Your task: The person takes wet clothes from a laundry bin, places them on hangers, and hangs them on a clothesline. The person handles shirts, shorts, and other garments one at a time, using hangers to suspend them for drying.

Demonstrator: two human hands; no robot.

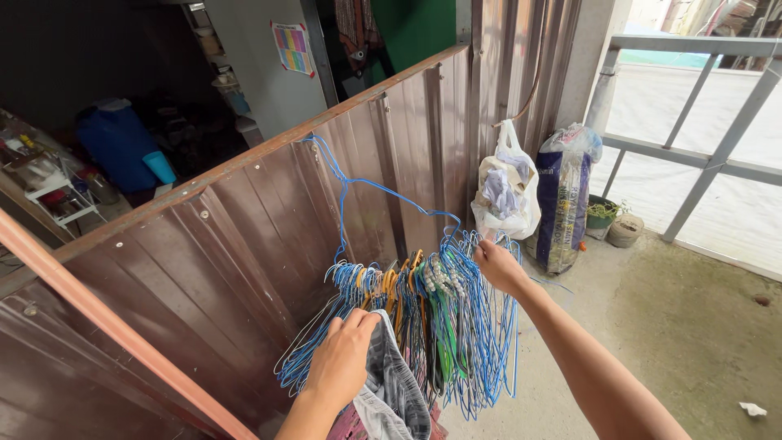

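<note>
Ahead of both our hands stands the brown corrugated metal wall (244,236), and from its top rail a blue cord (371,186) carries a thick bunch of wire hangers (423,326), mostly blue, hanging with their long sides pointing down. The bunch lies between our hands and just beyond them. Off past our right hand (498,267) sit a white plastic bag (507,191) and a tall clear sack (564,195). Our left hand (342,358), lower and nearer us, is clamped on a grey garment (395,387) against the hangers. The right hand, higher, pinches the hooks at the bunch's top.
</note>
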